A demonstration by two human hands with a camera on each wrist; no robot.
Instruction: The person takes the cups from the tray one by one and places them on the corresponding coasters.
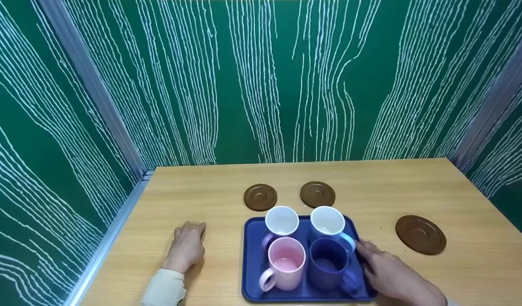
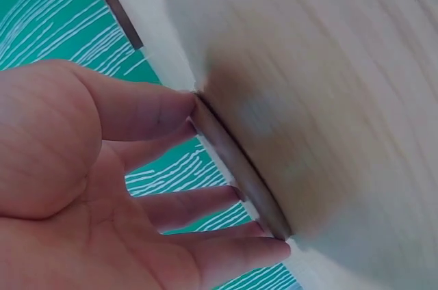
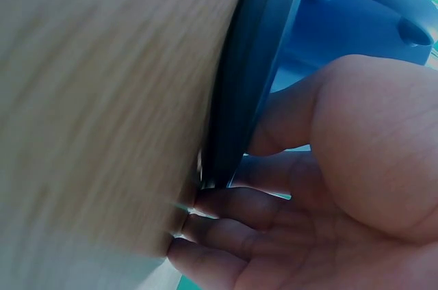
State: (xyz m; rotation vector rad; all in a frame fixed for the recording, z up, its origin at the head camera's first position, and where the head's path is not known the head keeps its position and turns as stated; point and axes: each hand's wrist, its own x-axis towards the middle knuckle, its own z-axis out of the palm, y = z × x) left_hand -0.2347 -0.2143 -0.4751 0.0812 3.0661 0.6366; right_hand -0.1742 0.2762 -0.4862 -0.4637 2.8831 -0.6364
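Note:
My left hand [image 1: 186, 246] reaches down to the table on the left. In the left wrist view its thumb and fingers grip a brown coaster [image 2: 241, 170] by the edge, low against the wood; in the head view the hand covers most of it. A blue tray [image 1: 254, 255] carries a pink mug [image 1: 286, 272], a dark blue mug [image 1: 324, 278] and two white-lined mugs [image 1: 282, 219] behind them. My right hand [image 1: 388, 270] holds the tray's right side, thumb at the rim and fingertips low by the table in the right wrist view.
Two brown coasters [image 1: 260, 197] [image 1: 317, 194] lie behind the tray. Another brown coaster [image 1: 421, 234] lies to the right, beyond my right hand. Green panels [image 1: 248, 85] with white wavy lines border the wooden table [image 1: 210, 182] at the back and sides.

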